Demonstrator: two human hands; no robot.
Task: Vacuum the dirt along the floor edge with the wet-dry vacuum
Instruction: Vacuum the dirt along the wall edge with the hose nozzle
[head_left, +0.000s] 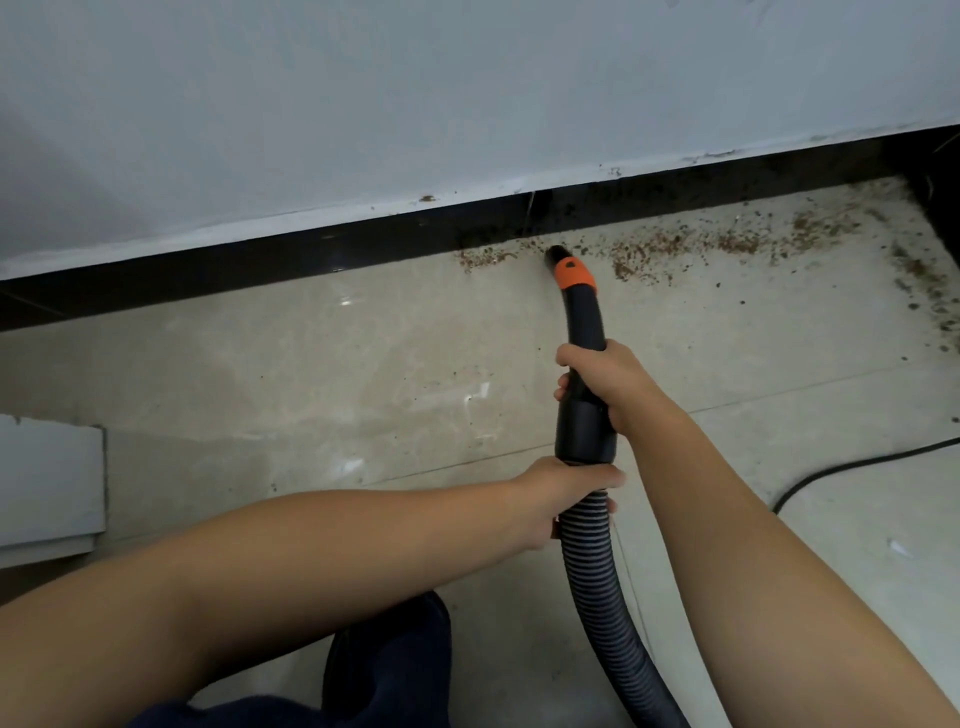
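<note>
Both my hands held the vacuum hose at the black skirting.

My right hand (605, 387) gripped the curved black handle tube (586, 322), and my left hand (563, 491) wrapped the ribbed hose (597, 577) just behind the cuff. The nozzle (558, 255), beyond an orange collar (573, 274), sat almost against the skirting (311, 254), in the brown dirt (727, 241) strewn along it. A black cable (852, 467) lay on the pale tiles (311, 374), well away from the skirting.
</note>
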